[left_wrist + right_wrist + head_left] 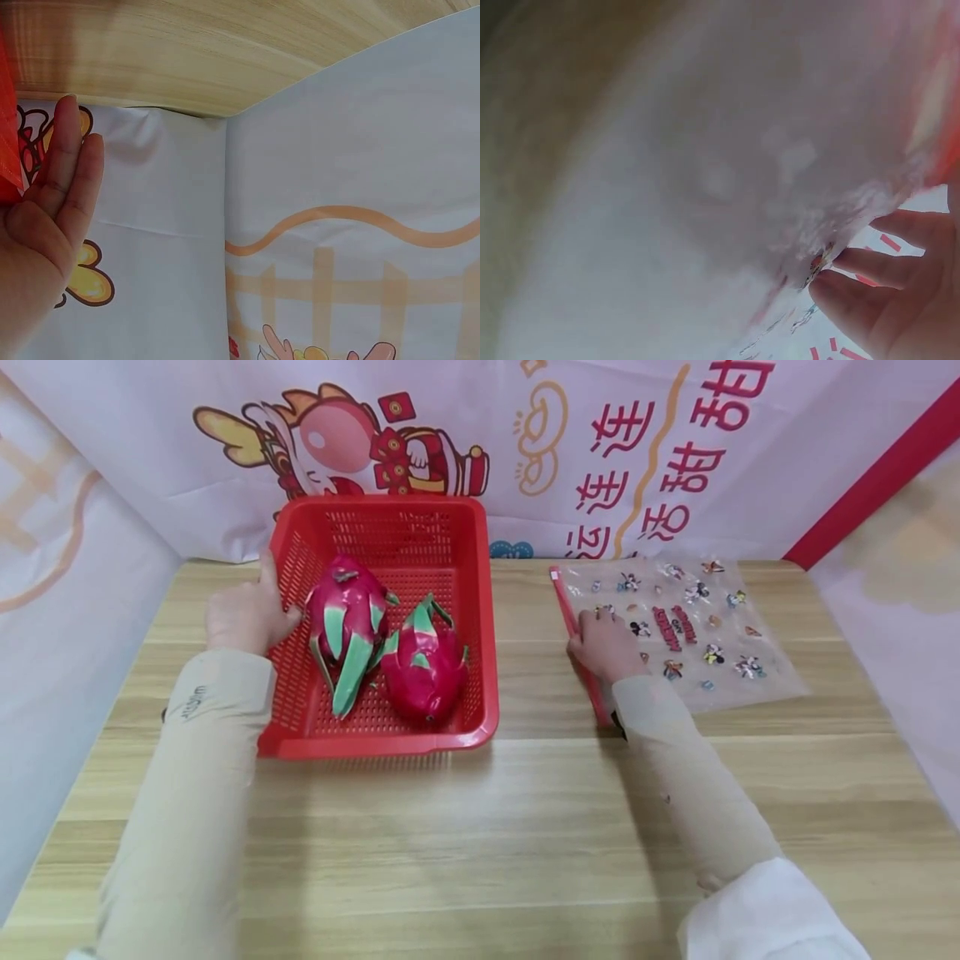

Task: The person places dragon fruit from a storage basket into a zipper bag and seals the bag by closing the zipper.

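Note:
Two dragon fruits, one (360,602) on the left and another (431,672) on the right, lie in a red plastic basket (390,743). My left hand (243,610) grips the basket's left side, thumb over the rim and fingers along the outer wall. In the left wrist view, these fingers (79,165) stretch beside the red wall. A clear, cartoon-printed zip bag (690,635) with a red strip lies flat on the right. Across this strip rests my right hand (607,647). The right wrist view shows its extended, spread fingers (881,266) touching the film; its thumb is hidden there.
The wooden table (525,843) carries both basket and bag. Behind it hangs a white printed cloth (517,460), close to the basket's far rim. White sheets (75,527) bound the table at the sides.

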